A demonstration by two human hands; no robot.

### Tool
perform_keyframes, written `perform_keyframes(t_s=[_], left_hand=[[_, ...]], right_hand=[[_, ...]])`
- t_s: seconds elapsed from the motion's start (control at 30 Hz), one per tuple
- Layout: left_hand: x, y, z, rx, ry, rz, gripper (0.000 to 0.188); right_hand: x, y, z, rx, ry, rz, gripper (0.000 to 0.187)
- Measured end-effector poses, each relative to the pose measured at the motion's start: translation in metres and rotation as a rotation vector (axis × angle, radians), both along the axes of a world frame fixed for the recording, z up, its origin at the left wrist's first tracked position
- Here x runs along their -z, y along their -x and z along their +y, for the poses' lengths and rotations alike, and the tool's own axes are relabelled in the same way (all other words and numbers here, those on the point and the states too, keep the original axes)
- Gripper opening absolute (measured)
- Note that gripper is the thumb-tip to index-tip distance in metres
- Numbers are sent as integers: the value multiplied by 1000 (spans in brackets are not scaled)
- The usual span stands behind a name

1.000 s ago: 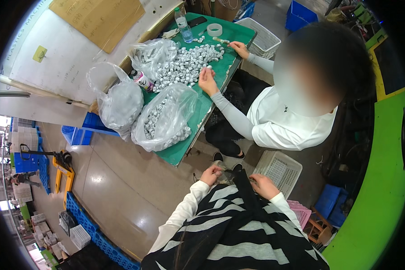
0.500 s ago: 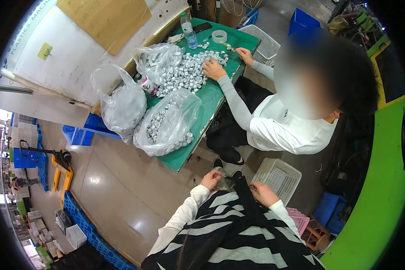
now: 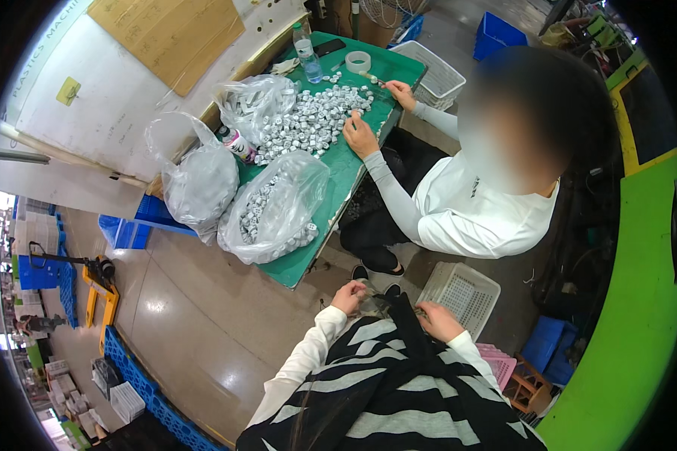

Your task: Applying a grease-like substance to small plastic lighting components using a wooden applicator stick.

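Near: my left hand pinches crumpled translucent plastic; my right hand curls right of it, its grip unclear. Far: small silvery pieces lie heaped on the green tabletop.

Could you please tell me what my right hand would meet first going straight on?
The right hand would probably meet the black cloth strip just to its left; depth is unclear.
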State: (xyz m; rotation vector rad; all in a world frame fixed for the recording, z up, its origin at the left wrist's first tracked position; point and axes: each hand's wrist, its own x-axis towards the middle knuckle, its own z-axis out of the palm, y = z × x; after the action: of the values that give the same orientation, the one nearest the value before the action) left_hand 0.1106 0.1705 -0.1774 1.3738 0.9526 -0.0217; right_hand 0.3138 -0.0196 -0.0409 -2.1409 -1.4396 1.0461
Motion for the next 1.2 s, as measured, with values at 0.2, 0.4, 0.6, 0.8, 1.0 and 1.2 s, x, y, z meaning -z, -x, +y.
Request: perform_keyframes(t_s=[0.2,0.4,0.6,0.8,1.0,1.2], left_hand=[[28,9,20,-56,-146,-69,20],[-4,-14,63,-225,-70,-83,19],[-25,-17,70,-265,-15,-80,18],[2,-8,60,-227,14,-88,19],[-8,-6,60,-223,39,-54,19],[-8,-9,69,-225,45,-41,19]], right_hand=[[6,4,2,16,10,38,27],[-12,-15,25,22,-126,29,21],[-16,-47,24,133,-54,390,27],[9,-104,15,456,-226,206,33],[18,-95,19,390,-187,274,38],[20,-50,36,149,-71,298,39]])
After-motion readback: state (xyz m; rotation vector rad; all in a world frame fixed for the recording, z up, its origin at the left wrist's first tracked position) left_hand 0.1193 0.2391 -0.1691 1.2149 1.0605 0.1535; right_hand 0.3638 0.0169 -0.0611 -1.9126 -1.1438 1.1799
